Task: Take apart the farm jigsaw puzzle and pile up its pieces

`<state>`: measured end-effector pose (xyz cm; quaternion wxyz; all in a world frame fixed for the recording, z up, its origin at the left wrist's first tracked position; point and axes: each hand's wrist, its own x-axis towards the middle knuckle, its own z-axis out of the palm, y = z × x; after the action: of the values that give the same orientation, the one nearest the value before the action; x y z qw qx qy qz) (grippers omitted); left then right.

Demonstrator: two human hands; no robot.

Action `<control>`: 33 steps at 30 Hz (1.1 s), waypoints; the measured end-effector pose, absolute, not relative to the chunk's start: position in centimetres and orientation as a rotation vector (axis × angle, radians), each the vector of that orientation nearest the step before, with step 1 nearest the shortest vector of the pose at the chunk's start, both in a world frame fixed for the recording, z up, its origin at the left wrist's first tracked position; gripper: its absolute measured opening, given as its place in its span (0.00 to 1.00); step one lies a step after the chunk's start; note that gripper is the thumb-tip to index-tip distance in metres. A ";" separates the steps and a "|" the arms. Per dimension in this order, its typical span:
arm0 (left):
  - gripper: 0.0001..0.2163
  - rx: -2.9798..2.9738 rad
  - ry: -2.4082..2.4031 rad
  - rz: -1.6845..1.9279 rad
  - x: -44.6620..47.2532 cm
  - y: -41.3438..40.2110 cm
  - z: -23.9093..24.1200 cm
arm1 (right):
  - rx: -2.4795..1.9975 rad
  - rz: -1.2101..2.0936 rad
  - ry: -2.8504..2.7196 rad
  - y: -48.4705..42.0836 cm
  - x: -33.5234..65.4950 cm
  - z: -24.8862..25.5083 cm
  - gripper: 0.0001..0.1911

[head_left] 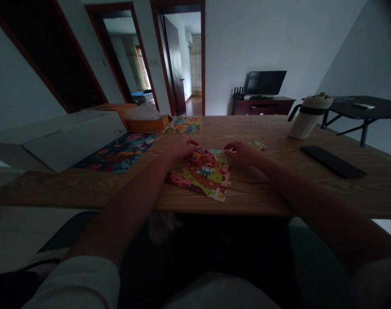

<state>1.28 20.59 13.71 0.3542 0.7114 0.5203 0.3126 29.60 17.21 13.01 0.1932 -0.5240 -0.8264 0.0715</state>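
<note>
A partly assembled jigsaw puzzle (211,177) with a red barn, green fields and a pink tree lies on the wooden table in front of me. My left hand (184,148) is at its upper left edge, fingers curled in and touching it beside the barn. At the upper right edge is my right hand (242,152), its thumb and fingers drawn together in a pinch. Whatever sits between those fingertips is too small and dark to make out. Just behind the right hand lie some loose colourful puzzle pieces (259,146).
A dark-blue picture sheet (121,152) lies left, beside a long white box (63,135). An orange box (148,124) with clear plastic and another colourful picture (183,125) are behind. On the right are a black phone-like slab (332,161) and a cream jug (309,118).
</note>
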 end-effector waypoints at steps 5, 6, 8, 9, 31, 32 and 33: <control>0.17 1.773 1.254 0.810 1.6 19.9 13.8 | -1.402 0.327 -2.256 17.2 29.5 12.9 0.16; 0.18 1.762 1.244 0.786 1.6 19.8 13.8 | -1.390 0.339 -2.251 17.2 29.5 12.9 0.16; 0.19 1.737 1.234 0.714 1.7 19.5 14.1 | -1.378 0.344 -2.248 17.1 29.5 12.9 0.15; 0.20 1.719 1.224 0.675 1.8 19.3 14.3 | -1.375 0.344 -2.247 17.1 29.5 12.9 0.16; 0.18 1.724 0.967 0.642 2.0 18.1 15.8 | -1.374 0.338 -2.262 16.7 29.5 13.4 0.15; 0.18 1.719 0.960 0.661 2.1 18.0 15.9 | -1.372 0.353 -2.273 16.6 29.4 13.5 0.15; 0.18 1.718 0.948 0.682 2.1 17.8 16.0 | -1.364 0.369 -2.287 16.5 29.4 13.5 0.15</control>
<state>2.14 17.82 16.00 0.5072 0.7128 0.3933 0.2828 29.42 16.54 13.51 0.2246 -0.4945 -0.8290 0.1336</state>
